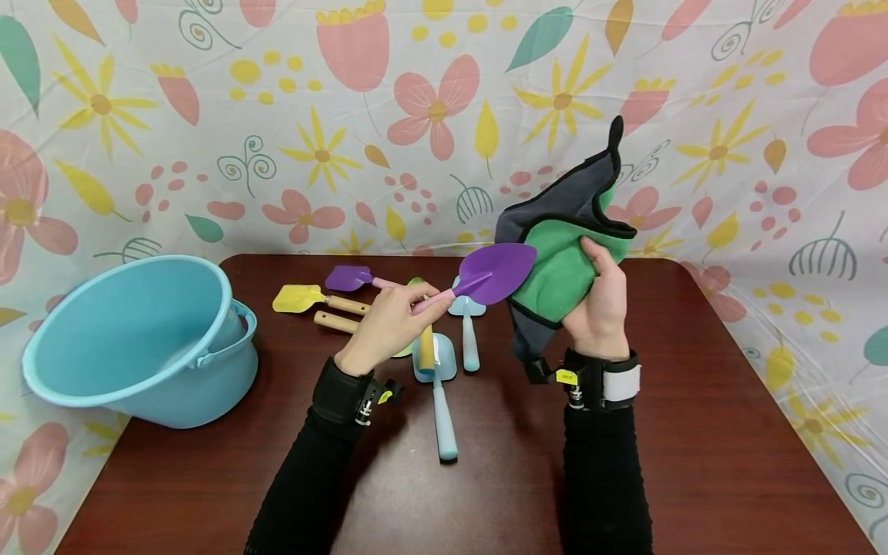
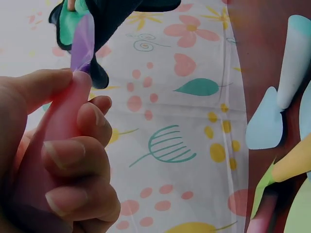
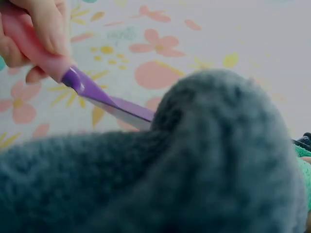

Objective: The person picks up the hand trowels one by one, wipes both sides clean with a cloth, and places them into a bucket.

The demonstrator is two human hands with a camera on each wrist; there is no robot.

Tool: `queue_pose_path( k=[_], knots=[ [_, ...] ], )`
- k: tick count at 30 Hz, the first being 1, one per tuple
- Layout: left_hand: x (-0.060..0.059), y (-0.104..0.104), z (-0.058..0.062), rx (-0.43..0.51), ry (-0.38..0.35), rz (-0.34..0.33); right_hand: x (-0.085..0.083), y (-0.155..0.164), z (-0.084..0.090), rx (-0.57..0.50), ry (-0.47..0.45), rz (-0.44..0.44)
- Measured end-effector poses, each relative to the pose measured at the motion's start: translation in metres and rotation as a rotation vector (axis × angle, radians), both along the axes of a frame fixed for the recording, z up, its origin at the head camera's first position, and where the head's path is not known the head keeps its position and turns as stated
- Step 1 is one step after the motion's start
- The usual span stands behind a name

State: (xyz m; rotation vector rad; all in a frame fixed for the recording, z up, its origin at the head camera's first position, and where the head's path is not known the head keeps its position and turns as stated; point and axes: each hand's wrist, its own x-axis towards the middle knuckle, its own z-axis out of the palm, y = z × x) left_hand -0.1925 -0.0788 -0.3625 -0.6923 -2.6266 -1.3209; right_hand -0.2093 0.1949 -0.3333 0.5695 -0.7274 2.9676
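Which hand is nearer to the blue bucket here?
Left. The left hand holds the purple trowel by its pink handle above the table's middle, closer to the blue bucket. The right hand grips the green cloth farther right.

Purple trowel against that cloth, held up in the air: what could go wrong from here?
The left hand pinches the purple trowel only by its thin pink handle, so a hard wipe might twist it loose. If it drops, it would likely land on the other tools lying underneath. The cloth is bunched in the right hand; its loose lower corner could snag the blade.
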Motion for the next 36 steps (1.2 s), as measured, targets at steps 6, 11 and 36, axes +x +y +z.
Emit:
queue_pose_path(
  k=[6, 11, 36],
  knots=[
    [0.004, -0.003, 0.006, -0.003, 0.037, 0.022, -0.001, 0.010, -0.003, 0.006, -0.018, 0.013],
    [0.006, -0.003, 0.009, 0.002, 0.056, 0.026, -0.001, 0.007, -0.004, 0.014, -0.044, 0.052],
    [0.013, 0.005, 0.016, 0.076, 0.014, -0.067, -0.003, -0.033, -0.013, -0.178, 0.006, 0.559]
  ],
)
